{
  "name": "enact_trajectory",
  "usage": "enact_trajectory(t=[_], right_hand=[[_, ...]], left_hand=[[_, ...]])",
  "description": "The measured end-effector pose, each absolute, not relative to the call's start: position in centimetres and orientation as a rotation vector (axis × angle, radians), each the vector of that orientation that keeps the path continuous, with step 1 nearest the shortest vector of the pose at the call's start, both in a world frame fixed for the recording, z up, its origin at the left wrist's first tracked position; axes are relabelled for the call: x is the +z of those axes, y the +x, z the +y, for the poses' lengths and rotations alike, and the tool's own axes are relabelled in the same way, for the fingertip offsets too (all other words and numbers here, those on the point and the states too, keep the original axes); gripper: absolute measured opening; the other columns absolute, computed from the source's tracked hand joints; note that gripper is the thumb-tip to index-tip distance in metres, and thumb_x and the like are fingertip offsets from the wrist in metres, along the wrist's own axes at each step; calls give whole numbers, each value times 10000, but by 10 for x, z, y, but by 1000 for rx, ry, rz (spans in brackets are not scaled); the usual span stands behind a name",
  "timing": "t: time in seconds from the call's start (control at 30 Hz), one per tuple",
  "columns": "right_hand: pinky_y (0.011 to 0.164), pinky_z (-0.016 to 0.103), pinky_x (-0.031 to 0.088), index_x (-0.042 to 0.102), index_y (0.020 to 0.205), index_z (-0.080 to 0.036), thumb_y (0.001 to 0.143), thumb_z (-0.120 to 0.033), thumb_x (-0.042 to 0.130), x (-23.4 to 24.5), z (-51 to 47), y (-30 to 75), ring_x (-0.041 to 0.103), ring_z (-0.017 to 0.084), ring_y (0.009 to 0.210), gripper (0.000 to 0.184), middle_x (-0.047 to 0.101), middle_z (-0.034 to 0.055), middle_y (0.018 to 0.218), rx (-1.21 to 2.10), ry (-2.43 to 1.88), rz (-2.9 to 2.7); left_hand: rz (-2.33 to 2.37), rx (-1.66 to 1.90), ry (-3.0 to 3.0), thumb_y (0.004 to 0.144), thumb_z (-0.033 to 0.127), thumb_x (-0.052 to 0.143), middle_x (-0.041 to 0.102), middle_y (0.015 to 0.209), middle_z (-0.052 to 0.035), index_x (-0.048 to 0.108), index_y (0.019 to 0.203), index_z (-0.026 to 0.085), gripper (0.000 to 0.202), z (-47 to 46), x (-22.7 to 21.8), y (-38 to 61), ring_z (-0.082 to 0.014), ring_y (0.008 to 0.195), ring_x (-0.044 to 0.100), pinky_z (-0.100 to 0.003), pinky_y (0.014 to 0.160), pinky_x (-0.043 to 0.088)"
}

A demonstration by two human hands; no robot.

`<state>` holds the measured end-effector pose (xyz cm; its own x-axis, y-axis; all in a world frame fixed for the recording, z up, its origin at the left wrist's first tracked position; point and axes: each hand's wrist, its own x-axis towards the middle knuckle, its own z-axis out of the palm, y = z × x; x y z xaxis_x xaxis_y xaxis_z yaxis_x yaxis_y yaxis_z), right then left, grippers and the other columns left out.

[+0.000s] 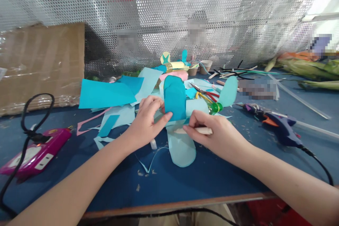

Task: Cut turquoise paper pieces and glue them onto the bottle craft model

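Note:
A green glass bottle [215, 107] lies on its side, wrapped in light blue paper [197, 106]. A darker blue paper piece [174, 95] stands across it, and a rounded pale blue paper wing [182, 152] reaches toward me. Another pale paper blade [229, 90] sits near the bottle's neck. My left hand [150, 118] is closed against the left edge of the dark blue piece, thumb in front. Between the fingers of my right hand [209, 127] is a pale pen [203, 131], its tip over the wing close to the bottle. A small white piece [153, 144] lies below my left hand.
Paper sheets and scraps [106, 93] spread behind and left. Scissors [203, 91] lie behind the bottle. A glue gun [278, 123] with a cord rests at right, a magenta power strip [39, 152] at left. Cardboard [42, 67] leans against the perforated metal wall [159, 17].

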<state>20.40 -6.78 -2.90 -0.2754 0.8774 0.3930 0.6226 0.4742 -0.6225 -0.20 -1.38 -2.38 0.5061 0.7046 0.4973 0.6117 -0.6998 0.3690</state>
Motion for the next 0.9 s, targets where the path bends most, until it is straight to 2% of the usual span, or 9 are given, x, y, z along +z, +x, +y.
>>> enact_trajectory(t=[0.9], right_hand=[[458,189,314,428,653,-218,824,-249,567,-30,-68,205,381,77,457,222,474,-73,529,442,-1246,-1961]], left_hand=[[1124,984,2609,914,302,485,430,900,-26,402,836,216,143,-13,-25,-2,-210,935,440,-365,865,388]])
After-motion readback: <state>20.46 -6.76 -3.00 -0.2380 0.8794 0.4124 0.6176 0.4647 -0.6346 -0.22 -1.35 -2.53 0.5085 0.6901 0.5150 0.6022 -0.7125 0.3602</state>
